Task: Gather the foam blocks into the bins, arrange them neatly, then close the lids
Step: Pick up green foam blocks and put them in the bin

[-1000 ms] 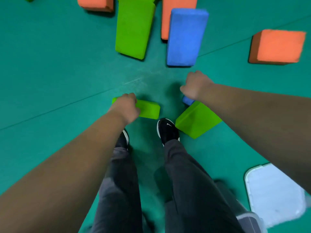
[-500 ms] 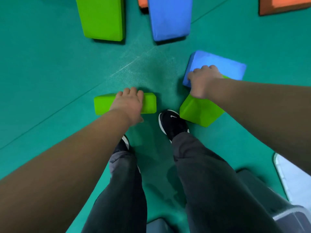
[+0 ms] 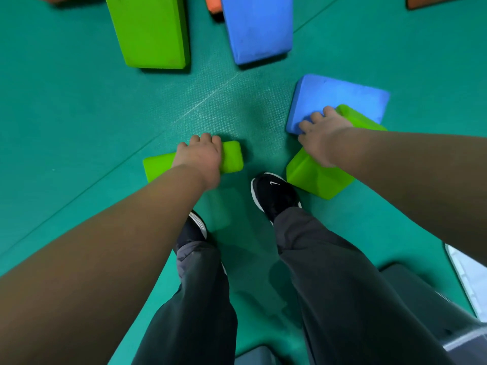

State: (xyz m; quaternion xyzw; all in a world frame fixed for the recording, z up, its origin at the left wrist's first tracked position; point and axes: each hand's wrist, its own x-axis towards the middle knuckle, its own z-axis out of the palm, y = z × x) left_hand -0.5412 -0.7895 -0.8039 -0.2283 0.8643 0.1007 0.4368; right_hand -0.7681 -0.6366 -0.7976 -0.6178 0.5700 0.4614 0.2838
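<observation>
Head view, looking down at a green floor mat (image 3: 79, 106). The left hand (image 3: 200, 159) is closed over a small green foam block (image 3: 232, 156) lying just ahead of the left shoe; the fingers curl over its far edge. The right hand (image 3: 320, 139) grips a second green block (image 3: 316, 177), tilted, with 3 fingertips (image 3: 305, 125) resting on the near corner of a blue block (image 3: 340, 98) that lies partly under it. Further off lie a large green block (image 3: 150, 30), a large blue block (image 3: 258, 25) and orange pieces (image 3: 214, 3) at the top edge. A grey bin (image 3: 427, 306) stands near right, with a white lid (image 3: 471, 283) beside it. Judged step: lifting 1 block in each hand for transfer to the bin. To do this well, pinch each block across its short sides, lift the right block clear of the blue one so it is not dragged, and lay both flat and aligned in the bin.
</observation>
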